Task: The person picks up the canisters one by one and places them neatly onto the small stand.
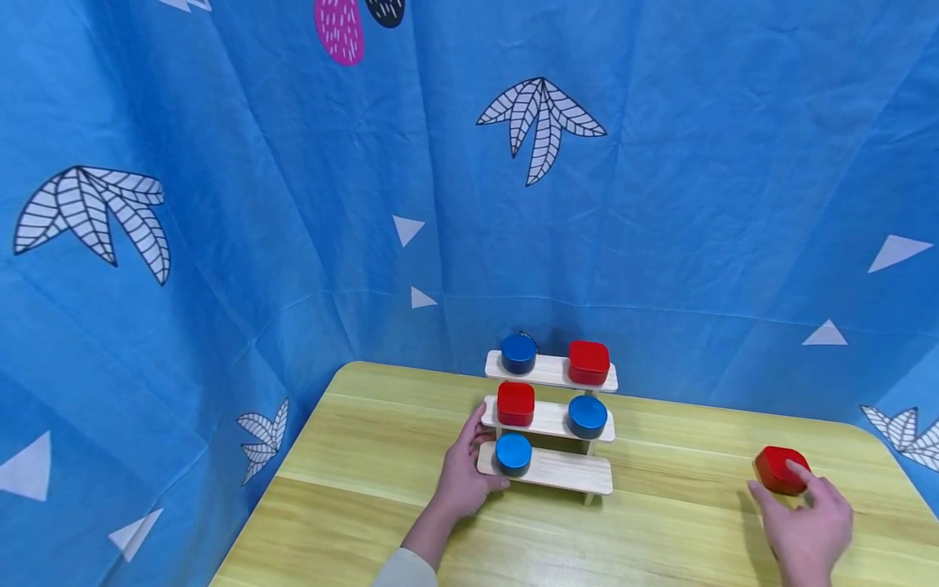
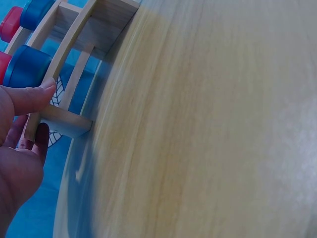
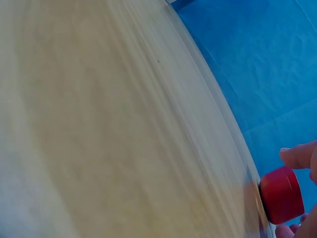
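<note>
A three-step wooden stand [image 1: 561,470] bears small red and blue round-cornered tins. My left hand [image 1: 464,477] grips its left end, and in the left wrist view the thumb [image 2: 32,99] lies over the lowest board [image 2: 69,44] with fingers beneath. Just beside that thumb is a blue tin [image 1: 513,455] on the bottom step. Off to the right, a red tin [image 1: 778,469] sits on the table. My right hand [image 1: 810,522] hovers at it, thumb and fingers spread on either side of the red tin [image 3: 282,195] in the right wrist view.
On the top step stand a dark blue tin [image 1: 518,354] and a red tin [image 1: 589,363]. The middle step carries a red tin [image 1: 516,403] and a blue tin [image 1: 587,417]. A blue patterned cloth [image 1: 660,204] hangs behind the wooden table [image 1: 352,456] and along its left side.
</note>
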Demonstrator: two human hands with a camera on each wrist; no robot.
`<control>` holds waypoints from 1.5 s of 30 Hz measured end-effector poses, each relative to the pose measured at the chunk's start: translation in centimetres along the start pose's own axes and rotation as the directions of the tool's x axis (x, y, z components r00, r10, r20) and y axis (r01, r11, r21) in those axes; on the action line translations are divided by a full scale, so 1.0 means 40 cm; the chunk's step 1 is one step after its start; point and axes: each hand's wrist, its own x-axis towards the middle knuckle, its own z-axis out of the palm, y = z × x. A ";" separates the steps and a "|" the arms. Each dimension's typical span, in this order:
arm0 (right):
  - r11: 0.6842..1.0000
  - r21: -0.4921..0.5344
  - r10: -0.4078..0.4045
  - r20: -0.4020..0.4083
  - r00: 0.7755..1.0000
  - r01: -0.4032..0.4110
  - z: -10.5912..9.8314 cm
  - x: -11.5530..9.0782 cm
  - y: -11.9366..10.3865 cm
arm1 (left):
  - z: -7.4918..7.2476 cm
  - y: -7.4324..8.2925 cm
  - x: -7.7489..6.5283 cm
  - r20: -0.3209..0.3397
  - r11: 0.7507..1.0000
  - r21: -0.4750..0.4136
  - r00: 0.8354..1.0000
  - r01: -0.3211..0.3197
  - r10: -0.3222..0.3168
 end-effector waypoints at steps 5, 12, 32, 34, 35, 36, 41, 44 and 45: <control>1.000 -0.019 -0.008 0.011 1.000 0.008 -0.001 0.010 0.003 | 0.001 0.002 -0.001 0.001 1.000 0.009 1.000 0.016 -0.016; 0.998 -0.035 -0.054 0.003 0.999 0.054 -0.003 0.021 0.001 | -0.001 0.003 0.001 0.004 1.000 0.007 1.000 -0.007 0.007; 1.000 -0.022 0.020 0.046 0.999 -0.019 -0.007 0.048 -0.017 | -0.003 -0.001 0.001 0.008 1.000 -0.002 1.000 -0.015 0.015; 0.999 -0.025 0.021 0.048 0.999 -0.020 -0.007 0.050 -0.018 | -0.002 -0.003 0.001 0.007 1.000 0.001 1.000 -0.010 0.010; 0.999 -0.028 0.023 0.051 0.998 -0.022 -0.008 0.052 -0.019 | -0.002 -0.003 0.001 0.008 1.000 0.001 1.000 -0.011 0.011; 0.999 -0.028 0.024 0.052 0.998 -0.023 -0.008 0.053 -0.019 | -0.002 -0.004 0.001 0.009 1.000 0.001 1.000 -0.012 0.012; 0.998 -0.046 0.033 0.068 0.997 -0.030 -0.004 0.056 -0.017 | -0.002 -0.005 0.000 0.008 1.000 -0.001 1.000 -0.011 0.011; 0.997 -0.059 0.047 0.088 0.995 -0.042 0.000 0.057 -0.016 | -0.003 -0.004 -0.001 0.004 1.000 0.005 1.000 -0.003 0.003; 0.997 -0.061 0.054 0.096 0.994 -0.049 0.001 0.058 -0.015 | -0.003 -0.004 -0.001 0.004 1.000 0.006 1.000 0.001 -0.001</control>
